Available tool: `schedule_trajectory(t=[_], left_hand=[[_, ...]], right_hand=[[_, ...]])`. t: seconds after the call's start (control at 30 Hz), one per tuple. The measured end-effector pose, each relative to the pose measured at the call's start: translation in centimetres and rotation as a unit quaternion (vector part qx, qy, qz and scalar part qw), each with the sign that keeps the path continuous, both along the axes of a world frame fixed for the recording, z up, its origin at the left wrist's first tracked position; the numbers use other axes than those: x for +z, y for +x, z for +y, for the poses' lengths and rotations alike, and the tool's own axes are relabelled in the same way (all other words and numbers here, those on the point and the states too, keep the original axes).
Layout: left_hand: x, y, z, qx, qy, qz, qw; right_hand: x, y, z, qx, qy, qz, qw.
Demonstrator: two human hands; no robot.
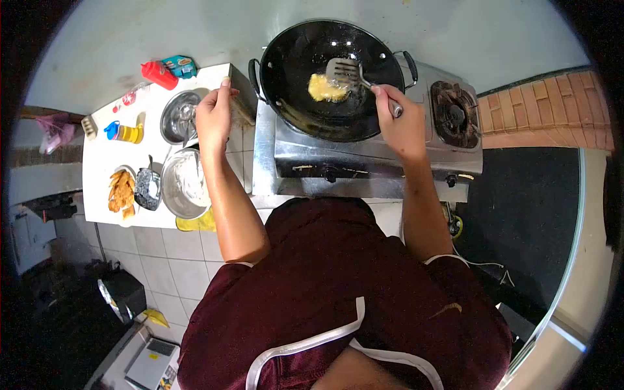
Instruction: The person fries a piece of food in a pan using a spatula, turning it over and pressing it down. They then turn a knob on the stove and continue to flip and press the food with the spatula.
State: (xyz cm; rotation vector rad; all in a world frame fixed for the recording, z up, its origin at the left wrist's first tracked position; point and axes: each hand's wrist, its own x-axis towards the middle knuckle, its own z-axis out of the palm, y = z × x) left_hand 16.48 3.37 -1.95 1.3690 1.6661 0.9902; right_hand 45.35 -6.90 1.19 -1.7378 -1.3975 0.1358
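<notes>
My right hand (pixel 401 123) is wrapped around the handle of a slotted spatula (pixel 343 70). The spatula's blade is inside a black wok (pixel 292 68), against the upper right edge of a yellow battered piece of food (pixel 324 89) that lies in shiny oil. My left hand (pixel 214 118) is raised left of the wok, beside a steel bowl (pixel 170 123) with a utensil in it. Its thumb points up and the other fingers are curled in; whatever they hold, if anything, is hidden.
The wok sits on a steel two-burner stove (pixel 377 162); the right burner (pixel 454 114) is bare. On the white counter (pixel 97 169) are a plate of fried pieces (pixel 121 192), a black container (pixel 148 188), a larger bowl of white powder (pixel 185 182), a yellow bottle (pixel 130 133) and a red squeeze bottle (pixel 159 75).
</notes>
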Motion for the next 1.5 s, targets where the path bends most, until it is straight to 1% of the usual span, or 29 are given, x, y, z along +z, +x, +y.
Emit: schedule_trajectory(t=[0.03,0.1,0.17,0.2,0.27,0.33,0.37,0.4,0.43,0.53,0.6,0.63,0.7,0.73,0.8,0.83,0.9,0.93,0.97,1.0,1.03,1.1,1.13,1.2,1.23,1.3,1.43,1.5], left_hand=[[0.1,0.3,0.2,-0.003,0.002,-0.002,1.0],[0.4,0.6,0.4,0.0,0.041,0.022,0.999],[0.3,0.5,0.6,0.004,0.051,0.007,0.999],[0.1,0.4,0.9,-0.005,0.055,0.001,0.998],[-0.1,0.6,1.3,-0.011,0.077,-0.016,0.997],[-0.3,0.8,1.5,-0.014,0.082,-0.008,0.997],[-0.4,1.0,1.7,-0.013,0.086,-0.004,0.996],[-0.5,1.4,1.7,-0.016,0.087,-0.028,0.996],[-0.5,1.7,1.8,-0.018,0.088,-0.028,0.996],[-0.5,2.1,1.7,-0.038,0.069,-0.013,0.997],[0.0,2.4,1.4,-0.042,0.065,-0.008,0.997],[0.2,2.6,1.4,-0.045,0.064,-0.006,0.997],[-0.3,2.5,1.9,-0.047,0.068,-0.004,0.997],[-0.4,2.5,2.0,-0.047,0.072,-0.001,0.996],[-0.4,2.4,2.2,-0.049,0.073,0.005,0.996],[-0.4,2.4,2.3,-0.051,0.071,0.013,0.996],[-0.5,2.4,2.4,-0.054,0.075,0.008,0.996],[-0.6,2.4,2.5,-0.057,0.078,0.004,0.995],[-0.6,2.3,2.5,-0.058,0.079,0.004,0.995],[-0.5,2.2,2.6,-0.063,0.066,0.01,0.996],[-0.4,2.2,2.6,-0.067,0.054,0.016,0.996],[-0.1,2.2,2.3,-0.067,0.054,0.019,0.996],[0.0,2.2,2.3,-0.066,0.055,0.022,0.996],[-0.1,2.2,2.4,-0.069,0.061,0.016,0.996],[-0.2,2.2,2.4,-0.072,0.067,0.01,0.995],[-0.2,2.2,2.5,-0.071,0.06,0.017,0.996],[0.3,2.3,2.1,-0.06,0.04,0.026,0.997],[-0.2,2.1,2.1,-0.058,0.054,0.01,0.997]], right_hand=[[0.0,0.0,0.0,0.006,-0.028,0.011,1.0],[0.3,0.5,0.0,-0.006,-0.007,0.029,1.0],[1.0,1.4,-0.1,-0.018,-0.038,0.071,0.997],[0.9,1.9,0.0,-0.013,0.006,0.018,1.0],[0.7,1.7,0.0,-0.008,0.005,0.045,0.999],[0.8,1.1,-0.3,-0.008,0.006,0.071,0.997],[0.9,0.6,-0.4,-0.006,-0.04,0.089,0.995],[1.0,0.3,-0.4,-0.004,-0.086,0.106,0.991],[0.8,0.2,-0.3,-0.006,-0.084,0.106,0.991],[0.2,0.1,-0.2,-0.012,-0.066,0.092,0.993],[0.2,0.3,-0.3,-0.036,-0.048,-0.013,0.998],[0.3,0.5,-0.3,-0.037,-0.047,-0.013,0.998],[0.4,0.9,-0.6,-0.038,-0.099,-0.03,0.994],[0.5,1.0,-0.7,-0.04,-0.098,-0.029,0.994],[0.7,1.2,-0.7,-0.016,-0.135,0.022,0.991],[0.7,1.1,-0.6,-0.017,-0.133,0.022,0.991],[0.7,0.9,-0.4,-0.005,-0.119,0.141,0.983],[0.9,0.8,-0.4,-0.007,-0.117,0.141,0.983],[1.3,0.6,-0.3,-0.022,-0.092,0.15,0.984],[1.7,0.6,-0.3,-0.036,-0.065,0.159,0.984],[2.0,0.7,-0.1,-0.036,-0.063,0.158,0.985],[2.5,1.1,0.1,-0.052,-0.061,0.111,0.991],[2.4,1.3,0.3,-0.052,-0.059,0.111,0.991],[2.3,1.7,1.1,-0.105,-0.05,-0.001,0.993],[2.7,1.9,1.6,-0.105,-0.049,-0.001,0.993],[3.9,2.0,2.9,-0.111,-0.066,-0.144,0.981],[4.9,1.9,5.4,-0.117,-0.081,-0.175,0.974],[4.6,1.7,6.2,-0.08,-0.106,-0.204,0.97]])
